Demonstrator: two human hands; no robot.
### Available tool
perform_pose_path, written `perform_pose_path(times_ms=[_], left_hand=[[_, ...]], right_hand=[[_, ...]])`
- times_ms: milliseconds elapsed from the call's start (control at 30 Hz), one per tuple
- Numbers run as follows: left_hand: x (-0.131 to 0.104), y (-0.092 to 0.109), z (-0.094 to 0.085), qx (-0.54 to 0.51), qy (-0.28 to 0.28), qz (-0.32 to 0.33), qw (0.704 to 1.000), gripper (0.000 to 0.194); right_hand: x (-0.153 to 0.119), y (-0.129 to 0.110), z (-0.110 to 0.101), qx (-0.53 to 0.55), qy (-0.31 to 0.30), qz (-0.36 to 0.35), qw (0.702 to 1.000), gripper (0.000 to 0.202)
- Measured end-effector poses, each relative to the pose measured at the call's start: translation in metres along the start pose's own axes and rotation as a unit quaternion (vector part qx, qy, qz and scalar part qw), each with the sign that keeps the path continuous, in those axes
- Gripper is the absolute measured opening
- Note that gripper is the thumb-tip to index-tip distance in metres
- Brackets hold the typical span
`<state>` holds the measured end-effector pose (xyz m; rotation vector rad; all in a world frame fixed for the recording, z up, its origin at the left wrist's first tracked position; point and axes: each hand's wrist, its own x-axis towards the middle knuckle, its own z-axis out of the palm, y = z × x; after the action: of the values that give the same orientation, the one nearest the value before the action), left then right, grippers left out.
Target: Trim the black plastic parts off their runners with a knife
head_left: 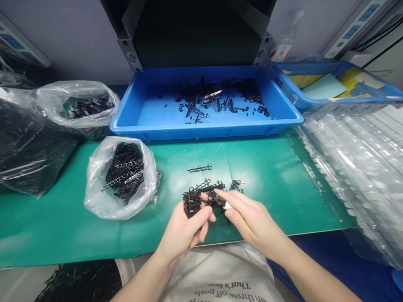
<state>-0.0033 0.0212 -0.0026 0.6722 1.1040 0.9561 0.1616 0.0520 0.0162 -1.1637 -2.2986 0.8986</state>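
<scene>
A cluster of small black plastic parts (192,203) is gripped in my left hand (189,228), with the thumb bent over toward the fingertips. My right hand (255,220) is close beside it, its fingers bent together around a small white object (227,205) that mostly hides inside the grip. Between and just beyond the hands lies a loose heap of black plastic pieces (217,186) on the green mat, partly covered by my fingers. Farther up the mat rests a single black ladder-like strip (200,168).
A blue tray (201,133) with scattered black parts stands at the back. On the left are an open plastic bag (94,197) of black strips, another bag (85,122) and a big dark bag (28,151). Stacked clear plastic trays (355,155) and a blue basket (292,94) occupy the right.
</scene>
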Motion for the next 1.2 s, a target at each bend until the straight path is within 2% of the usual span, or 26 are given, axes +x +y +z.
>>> perform_pose_path(times_ms=[200,500,767,900,1067,1200], left_hand=[[-0.002,0.002,0.003,-0.027,0.015,-0.008,0.999,0.031],[-0.006,-0.002,0.006,-0.032,0.032,-0.013,0.999,0.03],[-0.007,-0.007,0.011,-0.024,0.049,0.036,0.998,0.018],[-0.008,-0.008,0.013,-0.007,0.056,0.052,0.997,0.029],[-0.008,-0.007,0.017,-0.032,0.095,0.035,0.994,0.019],[-0.009,-0.006,0.018,-0.064,0.086,0.017,0.994,0.024]], right_hand=[[-0.009,-0.005,0.004,-0.066,0.012,-0.026,0.997,0.032],[-0.012,-0.009,0.009,-0.083,0.053,-0.056,0.994,0.032],[-0.014,-0.013,0.013,-0.117,0.079,-0.055,0.988,0.035],[-0.013,-0.014,0.016,-0.128,0.083,-0.048,0.987,0.035],[-0.012,-0.014,0.023,-0.141,0.096,-0.047,0.984,0.035],[-0.013,-0.009,0.025,-0.116,0.12,-0.057,0.984,0.033]])
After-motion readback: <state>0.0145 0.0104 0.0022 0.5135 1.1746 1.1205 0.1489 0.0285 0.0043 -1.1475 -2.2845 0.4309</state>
